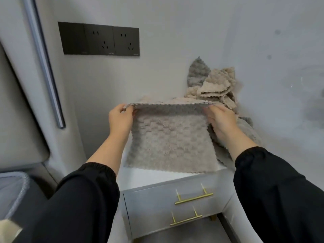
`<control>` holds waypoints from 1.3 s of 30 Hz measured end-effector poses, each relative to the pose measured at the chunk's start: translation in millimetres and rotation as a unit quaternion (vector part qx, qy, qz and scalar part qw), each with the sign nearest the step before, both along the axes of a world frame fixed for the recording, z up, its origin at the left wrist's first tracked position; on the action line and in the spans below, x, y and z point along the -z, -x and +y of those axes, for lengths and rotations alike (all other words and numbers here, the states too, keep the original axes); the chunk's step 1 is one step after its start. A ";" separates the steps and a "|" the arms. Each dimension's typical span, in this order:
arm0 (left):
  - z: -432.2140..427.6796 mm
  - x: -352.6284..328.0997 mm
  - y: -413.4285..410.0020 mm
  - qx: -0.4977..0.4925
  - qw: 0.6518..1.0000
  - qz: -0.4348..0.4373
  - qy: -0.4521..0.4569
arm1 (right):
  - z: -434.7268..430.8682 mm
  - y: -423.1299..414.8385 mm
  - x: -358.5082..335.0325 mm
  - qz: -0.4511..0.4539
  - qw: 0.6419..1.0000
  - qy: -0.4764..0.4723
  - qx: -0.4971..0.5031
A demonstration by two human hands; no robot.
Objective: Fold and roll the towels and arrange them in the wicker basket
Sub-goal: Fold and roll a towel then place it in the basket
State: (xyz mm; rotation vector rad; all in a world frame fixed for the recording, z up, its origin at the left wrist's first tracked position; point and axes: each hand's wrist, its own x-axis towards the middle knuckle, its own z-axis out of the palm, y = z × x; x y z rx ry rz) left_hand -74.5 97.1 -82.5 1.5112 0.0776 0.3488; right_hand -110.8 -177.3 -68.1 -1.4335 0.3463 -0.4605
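Observation:
A beige, fluffy towel (168, 142) with scalloped edges lies spread on top of a white cabinet (157, 175). Its far edge is lifted and curled toward me. My left hand (121, 120) pinches the far left corner, and my right hand (219, 120) pinches the far right corner. Behind my right hand a heap of crumpled beige and grey towels (213, 85) leans against the wall. A further grey towel (245, 130) lies under my right forearm. No wicker basket is in view.
The cabinet has two drawers with brass bar handles (193, 199). A black socket panel (100, 39) is on the wall at upper left. A grey fridge door with a long handle (43, 64) stands on the left. A bin with a plastic liner (12, 192) sits at lower left.

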 end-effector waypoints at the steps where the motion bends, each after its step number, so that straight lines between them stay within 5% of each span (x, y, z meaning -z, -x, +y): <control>1: -0.1 4.9 2.4 0.003 1.000 0.009 0.014 | -1.3 1.7 5.1 0.012 1.000 -0.026 -0.003; 5: -0.6 25.9 25.9 0.030 0.991 0.073 0.106 | -2.7 24.0 28.2 0.058 0.996 -0.054 -0.046; 13: 1.8 56.8 62.4 0.000 0.995 0.087 0.052 | 0.4 77.2 47.9 0.069 0.997 0.026 -0.006; 20: 8.7 58.6 62.6 -0.022 0.983 0.100 0.153 | 6.9 107.3 68.2 0.056 0.995 -0.078 -0.019; 27: 13.2 80.9 65.1 -0.018 0.979 0.113 -0.172 | 1.9 105.5 89.5 0.124 0.982 0.139 -0.007; 32: 4.5 88.5 68.7 -0.037 0.896 -0.003 -0.443 | -1.3 104.6 96.1 0.176 0.916 0.361 0.024; 36: -13.1 83.7 72.2 0.040 0.840 -0.113 -0.530 | -3.2 109.3 90.3 0.245 0.902 0.356 0.018; 39: -28.0 85.2 78.8 0.164 0.807 -0.103 -0.557 | -2.6 113.3 84.8 0.304 0.890 0.338 -0.028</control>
